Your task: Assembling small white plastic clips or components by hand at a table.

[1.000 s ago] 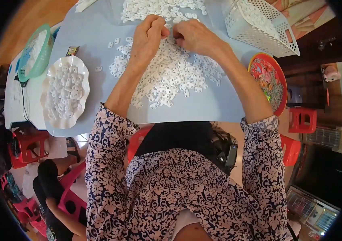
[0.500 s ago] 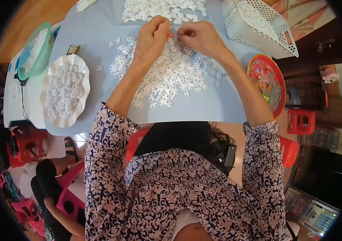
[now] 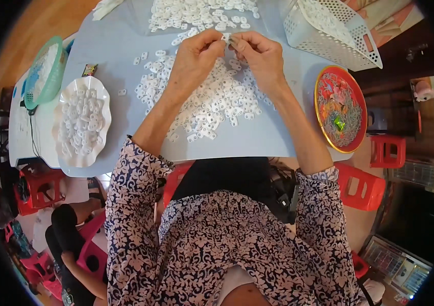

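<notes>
My left hand (image 3: 196, 57) is closed in a pinch above the far side of a loose heap. Between its fingertips and those of my right hand sits a small white plastic piece (image 3: 225, 37). My right hand (image 3: 263, 57) is closed too, its thumb and forefinger meeting at the piece's right side. Something small and dark shows at those fingertips, too small to name. Below both hands spreads the heap of white plastic pieces (image 3: 212, 112), rounded oblongs with small holes. More such pieces (image 3: 201, 13) lie in a pile at the far edge.
A scalloped white dish (image 3: 107, 115) of white pieces stands left, near a green basket (image 3: 57, 66) and a small packet (image 3: 90, 70). To the right are a red tray (image 3: 317, 102) of small grey metal parts and a perforated white basket (image 3: 306, 38). Someone's arm (image 3: 81, 275) shows lower left.
My hands have come together, and a white piece now shows between the fingertips. My right hand has turned with its thumb inward. The whole view has shifted slightly.
</notes>
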Demonstrator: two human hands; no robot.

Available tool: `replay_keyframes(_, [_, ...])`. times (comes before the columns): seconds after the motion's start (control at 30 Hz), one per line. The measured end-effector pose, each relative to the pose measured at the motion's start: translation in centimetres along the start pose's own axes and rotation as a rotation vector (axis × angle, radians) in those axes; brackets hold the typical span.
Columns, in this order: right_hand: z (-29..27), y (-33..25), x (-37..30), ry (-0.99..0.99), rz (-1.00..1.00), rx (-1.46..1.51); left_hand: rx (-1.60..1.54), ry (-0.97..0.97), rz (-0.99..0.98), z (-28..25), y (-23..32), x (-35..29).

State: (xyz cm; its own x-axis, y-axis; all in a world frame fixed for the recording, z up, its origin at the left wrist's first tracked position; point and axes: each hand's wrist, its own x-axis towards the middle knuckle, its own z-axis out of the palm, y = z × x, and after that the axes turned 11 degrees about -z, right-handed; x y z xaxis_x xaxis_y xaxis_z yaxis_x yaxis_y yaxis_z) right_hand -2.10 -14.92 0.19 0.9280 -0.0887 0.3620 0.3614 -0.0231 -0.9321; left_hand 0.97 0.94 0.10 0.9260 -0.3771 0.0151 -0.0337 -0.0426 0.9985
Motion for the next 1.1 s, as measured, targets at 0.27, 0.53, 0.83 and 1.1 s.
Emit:
replay_keyframes(0.27, [0.4,-0.1,-0.3,0.014,-0.113,-0.073,0.087,0.009,0.024,-0.2,0.0,-0.1])
replay_keyframes(0.53, [0.2,-0.3,-0.3,0.000,-0.230,-0.019,-0.577,-0.372,-0.374,-0.7,0.0,0.8])
replay_keyframes(0.83, [0.2,0.0,-0.5,-0.034,-0.280,-0.030,-0.731,-0.388,-0.306,-0.4,0.3,0.5])
replay_keyframes(1.1, [0.1,-0.1,-0.6,0.017,-0.182,-0.025,-0.321,-0.079,-0.062,0.5,0.3,-0.1])
